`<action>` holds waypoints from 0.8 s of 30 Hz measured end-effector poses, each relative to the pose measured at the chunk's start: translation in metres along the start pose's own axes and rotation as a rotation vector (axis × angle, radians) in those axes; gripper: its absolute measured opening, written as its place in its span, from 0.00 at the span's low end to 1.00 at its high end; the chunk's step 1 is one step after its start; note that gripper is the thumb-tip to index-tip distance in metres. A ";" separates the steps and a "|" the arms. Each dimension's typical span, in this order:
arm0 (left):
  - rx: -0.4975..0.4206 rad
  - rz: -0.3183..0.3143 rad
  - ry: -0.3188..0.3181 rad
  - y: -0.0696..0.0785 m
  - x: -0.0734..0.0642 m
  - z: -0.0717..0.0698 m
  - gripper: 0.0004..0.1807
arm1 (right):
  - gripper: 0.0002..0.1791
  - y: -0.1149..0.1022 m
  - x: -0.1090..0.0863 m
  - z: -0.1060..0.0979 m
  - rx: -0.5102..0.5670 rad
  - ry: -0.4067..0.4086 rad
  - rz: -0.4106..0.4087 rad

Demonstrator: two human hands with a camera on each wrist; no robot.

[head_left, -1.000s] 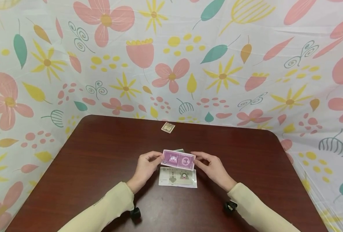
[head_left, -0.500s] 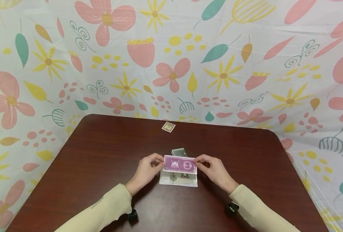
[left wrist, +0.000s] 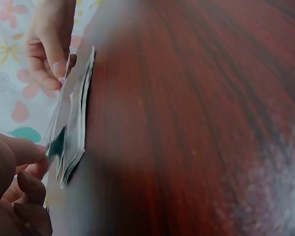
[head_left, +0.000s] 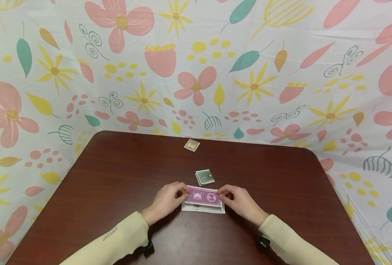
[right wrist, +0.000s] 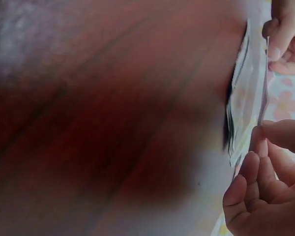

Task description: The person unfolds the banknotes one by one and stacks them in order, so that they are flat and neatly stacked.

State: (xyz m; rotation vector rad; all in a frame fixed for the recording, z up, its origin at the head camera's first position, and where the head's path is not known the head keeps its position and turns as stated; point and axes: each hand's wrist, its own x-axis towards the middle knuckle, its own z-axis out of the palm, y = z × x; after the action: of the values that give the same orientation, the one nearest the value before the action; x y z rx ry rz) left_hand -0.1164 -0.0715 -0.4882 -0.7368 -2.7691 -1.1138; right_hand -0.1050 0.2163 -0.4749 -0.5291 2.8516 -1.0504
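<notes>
Between both hands is a purple play banknote point(head_left: 202, 195). My left hand point(head_left: 167, 198) pinches its left end between thumb and fingers. At the other end, my right hand point(head_left: 240, 200) pinches it the same way. Just under the purple note lies a small stack of pale notes point(head_left: 199, 209), mostly covered in the head view. Both wrist views show the stack point(left wrist: 78, 123) edge-on, with a gap between it and the held note point(right wrist: 265, 93). Beyond the hands lies a grey-green folded note point(head_left: 204, 177) with a 2 on it.
A small tan folded paper point(head_left: 192, 145) lies near the far edge of the dark brown table point(head_left: 133, 158). Behind the table hangs a flower-printed cloth point(head_left: 196, 55).
Both hands have lowered the purple note toward the near side, over the pale stack, covering most of it. The grey-green note behind has come fully into sight.
</notes>
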 end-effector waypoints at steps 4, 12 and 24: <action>0.063 0.002 -0.012 -0.001 -0.001 0.002 0.05 | 0.06 0.000 0.000 0.005 -0.040 -0.006 -0.039; 0.110 0.009 -0.041 -0.003 -0.001 0.004 0.05 | 0.06 -0.002 0.001 0.006 -0.087 -0.012 -0.075; 0.158 0.028 -0.079 -0.002 0.000 0.007 0.04 | 0.07 0.000 0.002 0.009 -0.121 -0.021 -0.086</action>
State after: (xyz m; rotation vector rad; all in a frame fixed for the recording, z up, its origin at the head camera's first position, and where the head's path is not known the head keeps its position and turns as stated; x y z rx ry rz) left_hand -0.1170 -0.0683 -0.4945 -0.8142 -2.8607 -0.8664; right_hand -0.1054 0.2097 -0.4816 -0.6735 2.9107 -0.8821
